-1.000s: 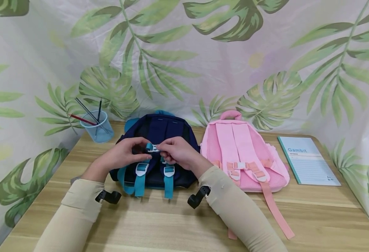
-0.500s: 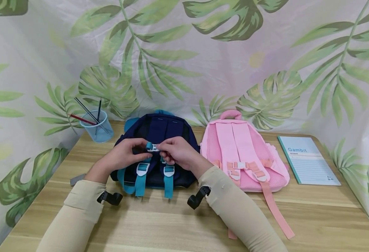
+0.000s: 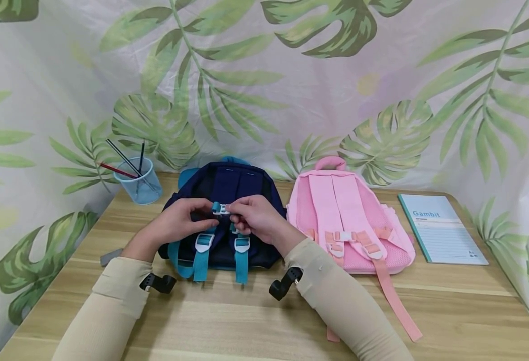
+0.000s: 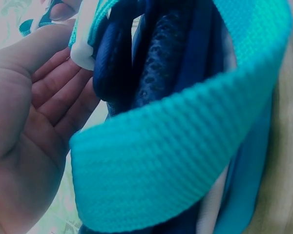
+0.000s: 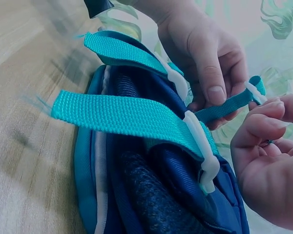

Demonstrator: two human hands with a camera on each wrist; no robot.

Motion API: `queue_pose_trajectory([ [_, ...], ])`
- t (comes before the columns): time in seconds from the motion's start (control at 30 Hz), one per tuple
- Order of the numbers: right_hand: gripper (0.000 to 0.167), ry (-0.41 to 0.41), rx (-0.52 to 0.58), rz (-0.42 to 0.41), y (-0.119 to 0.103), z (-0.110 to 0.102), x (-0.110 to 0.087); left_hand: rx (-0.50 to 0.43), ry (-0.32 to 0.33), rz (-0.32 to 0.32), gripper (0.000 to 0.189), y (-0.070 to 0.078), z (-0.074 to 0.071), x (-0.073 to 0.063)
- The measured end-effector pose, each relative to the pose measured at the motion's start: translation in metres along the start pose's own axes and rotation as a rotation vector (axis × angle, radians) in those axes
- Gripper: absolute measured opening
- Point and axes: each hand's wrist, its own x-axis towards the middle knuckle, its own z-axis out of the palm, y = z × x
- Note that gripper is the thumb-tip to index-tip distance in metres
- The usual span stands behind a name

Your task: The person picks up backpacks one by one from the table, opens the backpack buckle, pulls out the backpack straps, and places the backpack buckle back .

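Note:
A navy backpack (image 3: 228,183) with teal straps lies back-side up on the table. Above its middle, my right hand (image 3: 259,218) pinches a small white plastic buckle (image 3: 221,209) between thumb and fingers. My left hand (image 3: 180,220) holds the teal strap (image 5: 229,106) leading to that buckle, its thumb pressed on the webbing in the right wrist view. Two white strap adjusters (image 3: 204,242) with loose teal tails hang just below the hands. A wide teal webbing loop (image 4: 151,161) crosses the left wrist view, partly hiding the bag.
A pink backpack (image 3: 323,200) lies to the right, its white chest buckle fastened and a long strap tail (image 3: 397,301) trailing forward. Beyond it is a notebook (image 3: 442,230). A blue mesh pen cup (image 3: 144,188) stands back left. A small grey object (image 3: 110,256) lies by the left sleeve.
The buckle and both hands' fingertips have risen very slightly. My left forearm has shifted a little right, uncovering more of the grey object. Both hands keep their hold.

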Motion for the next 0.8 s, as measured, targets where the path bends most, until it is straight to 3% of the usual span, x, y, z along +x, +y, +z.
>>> queue_pose_trajectory([
  [0.8,0.019,0.035,0.054,-0.038,0.0022,0.0004,0.0003,-0.001,-0.011,-0.016,0.02,-0.0013,0.0008,0.0008],
])
